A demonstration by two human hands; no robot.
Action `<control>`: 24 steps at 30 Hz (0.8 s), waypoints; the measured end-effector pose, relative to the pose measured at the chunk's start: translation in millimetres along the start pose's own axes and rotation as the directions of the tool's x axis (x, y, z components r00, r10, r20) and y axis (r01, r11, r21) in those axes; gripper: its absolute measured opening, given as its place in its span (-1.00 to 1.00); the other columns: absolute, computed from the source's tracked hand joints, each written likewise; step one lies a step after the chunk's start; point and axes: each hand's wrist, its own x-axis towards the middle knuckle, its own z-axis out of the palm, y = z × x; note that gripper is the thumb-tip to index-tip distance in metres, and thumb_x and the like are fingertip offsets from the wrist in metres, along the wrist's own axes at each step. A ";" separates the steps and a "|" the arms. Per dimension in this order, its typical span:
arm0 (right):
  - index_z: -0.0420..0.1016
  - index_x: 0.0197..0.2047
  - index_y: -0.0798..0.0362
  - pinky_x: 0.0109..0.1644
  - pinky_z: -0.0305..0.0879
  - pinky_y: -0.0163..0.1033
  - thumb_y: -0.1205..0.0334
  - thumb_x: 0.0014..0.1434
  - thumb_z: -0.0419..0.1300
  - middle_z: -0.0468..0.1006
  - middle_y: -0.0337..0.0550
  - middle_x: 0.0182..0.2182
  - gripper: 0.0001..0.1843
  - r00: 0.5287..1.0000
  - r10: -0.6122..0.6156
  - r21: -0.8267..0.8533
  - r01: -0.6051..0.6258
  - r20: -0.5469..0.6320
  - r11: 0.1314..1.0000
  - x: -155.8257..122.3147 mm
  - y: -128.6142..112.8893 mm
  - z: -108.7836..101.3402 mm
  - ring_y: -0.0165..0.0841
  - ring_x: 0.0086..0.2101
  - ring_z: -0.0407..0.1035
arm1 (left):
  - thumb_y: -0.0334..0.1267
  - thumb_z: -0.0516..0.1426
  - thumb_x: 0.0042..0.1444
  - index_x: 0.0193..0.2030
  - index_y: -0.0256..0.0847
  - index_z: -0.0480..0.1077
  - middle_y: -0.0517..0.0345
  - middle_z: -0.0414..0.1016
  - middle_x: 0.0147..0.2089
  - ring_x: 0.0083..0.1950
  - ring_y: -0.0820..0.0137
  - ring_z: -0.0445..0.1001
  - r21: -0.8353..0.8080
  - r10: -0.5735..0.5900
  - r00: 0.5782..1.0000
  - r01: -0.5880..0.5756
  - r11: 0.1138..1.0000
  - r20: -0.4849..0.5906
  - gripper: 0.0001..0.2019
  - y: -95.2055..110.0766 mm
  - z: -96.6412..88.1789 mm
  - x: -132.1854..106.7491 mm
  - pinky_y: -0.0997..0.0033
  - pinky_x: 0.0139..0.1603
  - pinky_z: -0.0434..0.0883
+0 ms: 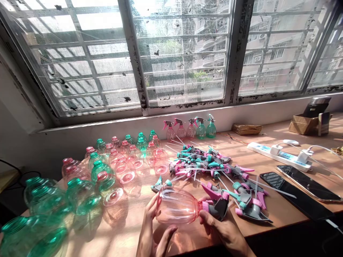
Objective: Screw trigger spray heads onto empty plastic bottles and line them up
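The left hand (154,228) half-closes around a pink plastic bottle (177,206) while the right hand (222,232) firmly grips its spray head (219,207).

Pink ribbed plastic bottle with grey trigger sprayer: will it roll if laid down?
The clear pink ribbed plastic bottle looks empty, so probably light. Its rounded body would likely roll on the wooden tabletop, though the bulk of the grey trigger sprayer may stop it.

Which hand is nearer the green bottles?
Left. The left hand cups the pink bottle, right of the green bottles; the right hand lies farther right, at the grey trigger head.
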 end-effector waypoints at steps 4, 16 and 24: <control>0.57 -0.06 0.05 -0.43 0.33 -0.20 -0.27 0.18 0.42 0.61 -0.24 -0.52 -0.45 1.000 -0.016 0.007 0.016 -0.003 1.000 0.5 -1.2 1.0 -0.36 -0.57 0.36 | 0.08 0.17 0.38 0.42 0.09 0.29 -0.08 0.30 0.49 0.47 -0.10 0.32 0.026 0.010 1.000 -0.010 1.000 -0.006 -0.48 -1.4 1.3 0.5 -0.23 0.46 0.32; 0.60 -0.08 0.03 -0.44 0.29 -0.24 -0.30 0.14 0.44 0.62 -0.22 -0.53 -0.43 1.000 0.017 0.005 -0.017 -0.018 1.000 -0.1 0.0 1.2 -0.35 -0.58 0.38 | 0.15 0.20 0.32 0.38 0.07 0.34 -0.09 0.37 0.44 0.41 -0.09 0.42 -0.010 -0.023 0.999 0.022 1.000 -0.037 -0.44 -3.1 1.6 -1.2 -0.02 0.24 0.59; 0.63 -0.17 0.06 -0.47 0.27 -0.23 -0.29 0.15 0.44 0.61 -0.19 -0.55 -0.46 1.000 0.003 0.007 -0.003 -0.004 1.000 2.4 4.6 0.5 -0.36 -0.61 0.36 | -0.10 0.22 0.38 0.45 0.12 0.23 -0.09 0.32 0.48 0.43 -0.09 0.41 0.117 0.075 0.997 -0.075 0.990 0.007 -0.46 -14.0 -3.3 0.8 -0.12 0.30 0.52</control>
